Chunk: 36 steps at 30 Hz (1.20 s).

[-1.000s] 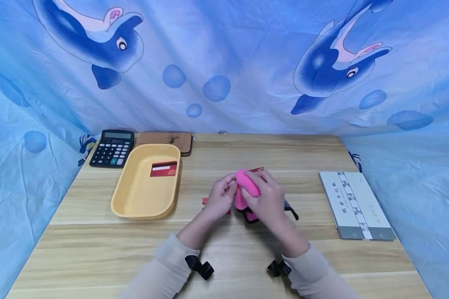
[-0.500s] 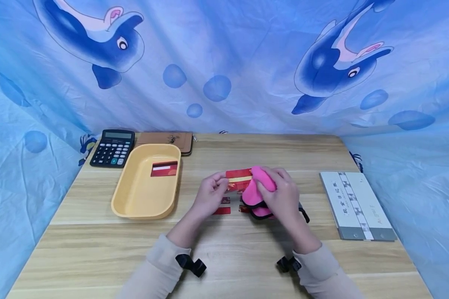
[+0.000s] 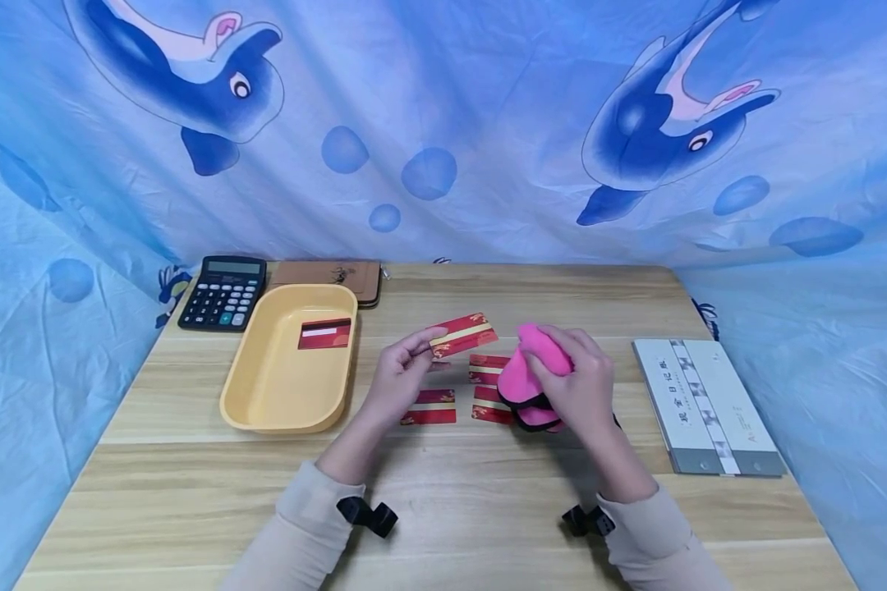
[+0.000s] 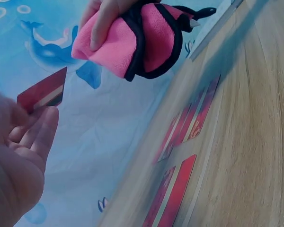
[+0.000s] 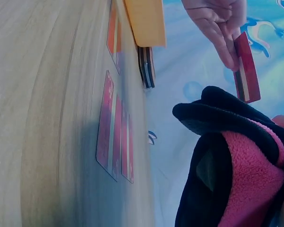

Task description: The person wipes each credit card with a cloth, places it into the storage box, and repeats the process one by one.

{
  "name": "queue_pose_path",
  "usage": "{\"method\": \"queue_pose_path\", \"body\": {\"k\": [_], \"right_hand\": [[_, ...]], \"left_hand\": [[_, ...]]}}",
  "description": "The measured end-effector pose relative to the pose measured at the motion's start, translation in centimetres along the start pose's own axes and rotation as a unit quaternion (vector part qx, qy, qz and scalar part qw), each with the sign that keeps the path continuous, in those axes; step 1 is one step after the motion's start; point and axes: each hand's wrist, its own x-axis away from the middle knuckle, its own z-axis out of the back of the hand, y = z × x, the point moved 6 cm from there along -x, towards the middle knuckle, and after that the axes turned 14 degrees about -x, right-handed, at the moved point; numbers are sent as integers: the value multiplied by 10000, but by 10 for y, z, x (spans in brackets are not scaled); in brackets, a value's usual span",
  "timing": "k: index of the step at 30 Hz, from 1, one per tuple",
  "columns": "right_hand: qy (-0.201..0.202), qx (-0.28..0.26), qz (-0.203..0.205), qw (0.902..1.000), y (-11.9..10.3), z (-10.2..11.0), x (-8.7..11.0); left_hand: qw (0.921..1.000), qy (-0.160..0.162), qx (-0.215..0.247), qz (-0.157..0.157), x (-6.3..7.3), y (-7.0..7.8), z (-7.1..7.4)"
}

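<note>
My left hand (image 3: 397,379) pinches a red card (image 3: 464,335) with a gold stripe by its left end, above the table. In the left wrist view the card's dark stripe faces the camera. A pink fleece cloth (image 3: 519,381) with black edging is bunched up in the grip of my right hand (image 3: 582,379), to the right of the card. Beneath the hands lie several more red cards: one (image 3: 429,415) at the left and two at the right, an upper card (image 3: 486,373) and a lower card (image 3: 490,414), partly covered by the cloth in the head view.
A yellow tray (image 3: 242,386) on the left contains a red card (image 3: 325,335) showing its dark stripe. Behind the tray are a black calculator (image 3: 222,293) and a brown wallet (image 3: 318,277). A grey-white account book (image 3: 702,402) lies at the right edge of the wooden table (image 3: 443,525).
The cloth that was wrapped over the card has come off it and moved right with my right hand. My left hand has drawn left with the card, uncovering cards on the table.
</note>
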Motion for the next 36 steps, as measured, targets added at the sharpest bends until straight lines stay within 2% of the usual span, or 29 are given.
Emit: {"method": "queue_pose_path", "body": {"k": [3, 6, 13, 18, 24, 29, 32, 36], "right_hand": [[15, -83, 46, 10000, -2, 0, 0], [25, -166, 82, 9998, -4, 0, 0], [-15, -226, 107, 9997, -3, -2, -1], [-108, -287, 58, 9995, -6, -6, -1], [-224, -361, 159, 9990, -12, -19, -3], [-285, 32, 201, 9994, -13, -28, -5], [-319, 252, 285, 9988, -17, -33, -5], [-451, 362, 481, 9972, -29, -43, -3]], "left_hand": [[9998, -72, 151, 88, -3, -3, 0], [9982, -104, 456, 378, -5, -10, -1], [9893, 275, 807, 1182, -5, -25, 1], [9830, 375, 1120, 1407, -6, -28, -8], [9841, -134, 1314, 1185, -3, -23, -24], [9890, -608, 1040, 862, 0, -16, -36], [9917, -700, 843, 679, 0, -13, -40], [9957, -668, 457, 461, -1, -10, -42]]}}
